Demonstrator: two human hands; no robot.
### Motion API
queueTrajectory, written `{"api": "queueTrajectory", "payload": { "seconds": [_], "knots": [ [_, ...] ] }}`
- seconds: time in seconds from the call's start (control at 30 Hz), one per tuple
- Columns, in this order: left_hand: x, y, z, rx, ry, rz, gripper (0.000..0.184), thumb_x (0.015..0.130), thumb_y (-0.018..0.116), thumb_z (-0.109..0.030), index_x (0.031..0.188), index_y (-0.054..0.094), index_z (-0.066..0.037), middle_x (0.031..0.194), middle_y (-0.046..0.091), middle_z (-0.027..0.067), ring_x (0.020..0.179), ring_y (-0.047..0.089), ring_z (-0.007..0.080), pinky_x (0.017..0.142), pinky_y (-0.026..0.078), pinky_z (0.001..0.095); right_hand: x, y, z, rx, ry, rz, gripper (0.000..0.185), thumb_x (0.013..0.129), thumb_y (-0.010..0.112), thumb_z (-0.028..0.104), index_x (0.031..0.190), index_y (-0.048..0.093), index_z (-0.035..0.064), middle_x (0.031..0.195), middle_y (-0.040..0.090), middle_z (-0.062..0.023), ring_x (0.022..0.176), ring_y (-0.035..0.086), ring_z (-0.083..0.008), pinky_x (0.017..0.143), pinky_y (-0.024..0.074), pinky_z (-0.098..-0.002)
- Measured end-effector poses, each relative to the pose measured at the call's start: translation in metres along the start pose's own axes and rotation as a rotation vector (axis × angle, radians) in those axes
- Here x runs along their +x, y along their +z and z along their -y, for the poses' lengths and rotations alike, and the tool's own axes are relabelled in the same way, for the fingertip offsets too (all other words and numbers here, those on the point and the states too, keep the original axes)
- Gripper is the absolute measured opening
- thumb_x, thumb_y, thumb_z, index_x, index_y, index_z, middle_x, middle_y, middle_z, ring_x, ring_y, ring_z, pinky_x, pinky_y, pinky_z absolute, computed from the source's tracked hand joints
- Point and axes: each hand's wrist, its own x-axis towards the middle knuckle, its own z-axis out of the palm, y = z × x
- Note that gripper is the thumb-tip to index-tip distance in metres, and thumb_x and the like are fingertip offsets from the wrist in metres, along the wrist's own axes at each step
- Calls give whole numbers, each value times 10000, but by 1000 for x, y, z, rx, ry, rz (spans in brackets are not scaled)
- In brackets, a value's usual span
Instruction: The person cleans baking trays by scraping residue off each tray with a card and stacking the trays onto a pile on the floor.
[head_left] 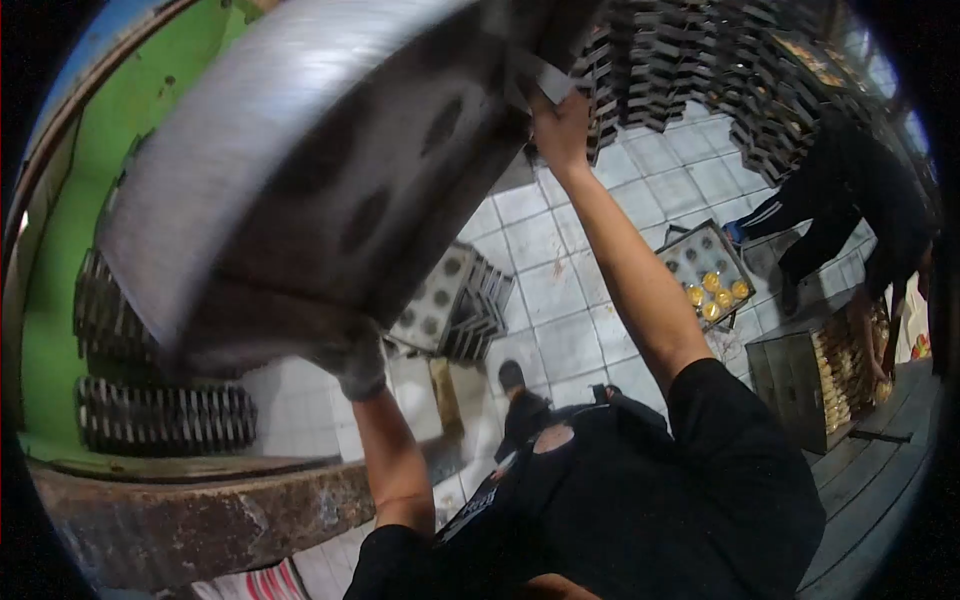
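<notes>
A large metal baking tray, smeared by motion, is tilted up close to the camera at the upper left. Dark round patches show on its face. My left hand, in what looks like a grey glove, grips the tray's lower edge; its fingers are partly hidden. My right hand is closed on the far upper corner, where a pale patch shows by the fingers. Beyond the tray, a stack of trays with round hollows stands on the floor, partly covered by the held one.
Another tray holds several yellow rounds on the tiled floor. A person in dark clothes bends at right, reaching towards a metal box with bread-like pieces. Stacked trays line the green wall; more stacks stand behind.
</notes>
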Motion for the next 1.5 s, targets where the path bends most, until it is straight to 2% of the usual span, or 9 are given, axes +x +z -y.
{"api": "queueTrajectory", "payload": {
  "seconds": [0.13, 0.23, 0.37, 0.47, 0.87, 1.0, 1.1, 1.3, 1.5],
  "knots": [
    [28, 35, -5, 2094, 983, 574, 866, 690, 634, -24, 1514, 366, -33, 1451, 472, 139, 1277, 504, 354, 1107, 439, 426, -26, 91, -31, -208, 44, 210, 297, 948, 749, 202, 1132, 723, -29, 979, 770, -94, 879, 679, -146, 816, 519, -301],
    [36, 72, -94, 1987, 777, 235, 891, 671, 613, -41, 1525, 358, -29, 1427, 473, 155, 1274, 505, 325, 1123, 418, 441, -51, 149, -66, -211, 176, 343, 343, 940, 753, 237, 1142, 720, -39, 996, 769, -119, 915, 681, -162, 842, 522, -316],
    [43, 51, -195, 1680, 692, -306, 765, 776, 570, -117, 1504, 358, -15, 1289, 529, 216, 922, 667, 288, 617, 611, 411, -104, 189, -114, -201, 357, 340, 352, 936, 718, 184, 1187, 705, -62, 1080, 760, -134, 1024, 684, -178, 925, 514, -321],
    [47, 19, -261, 1407, 664, -677, 242, 859, 546, -288, 937, 540, -58, 790, 590, 146, 630, 619, 310, 496, 561, 443, -167, 160, -145, -446, 613, 450, 326, 935, 702, 157, 1143, 700, -95, 1026, 754, -127, 944, 673, -182, 883, 519, -331],
    [125, -108, -455, 970, 860, -864, 170, 745, 605, -123, 900, 570, -63, 907, 644, 129, 815, 679, 318, 793, 635, 455, -298, 51, -164, -750, 1040, 210, 317, 961, 725, 142, 1211, 640, -33, 1130, 704, -88, 1039, 645, -173, 933, 487, -313],
    [169, -157, -522, 862, 821, -888, 179, 801, 593, -169, 963, 611, -95, 913, 681, 72, 565, 602, 161, 438, 502, 259, -301, 54, -183, -863, 1014, 258, 233, 950, 740, 123, 1107, 696, -44, 1028, 737, -59, 941, 658, -135, 862, 504, -292],
    [194, -169, -519, 947, 718, -1010, 245, 831, 592, -202, 1043, 638, -88, 901, 693, 60, 415, 440, 95, 342, 317, 196, -298, 66, -181, -865, 1018, 347, 239, 953, 737, 122, 1095, 689, -63, 1035, 739, -50, 927, 654, -126, 844, 503, -292],
    [159, -226, -574, 1023, 344, -1329, 243, 984, 569, -282, 1125, 654, -102, 1059, 711, 73, 887, 683, 244, 649, 547, 439, -319, 28, -163, -943, 1067, 377, 209, 955, 734, 125, 1071, 701, -46, 995, 733, -39, 913, 647, -130, 835, 501, -302],
    [158, -240, -585, 1476, -142, -1514, 234, 974, 583, -291, 1055, 667, -88, 981, 708, 76, 819, 671, 233, 634, 534, 414, -328, 9, -129, -947, 1161, 237, 266, 953, 743, 154, 1100, 687, -62, 1010, 731, -69, 910, 651, -146, 832, 506, -320]
  ]
}}
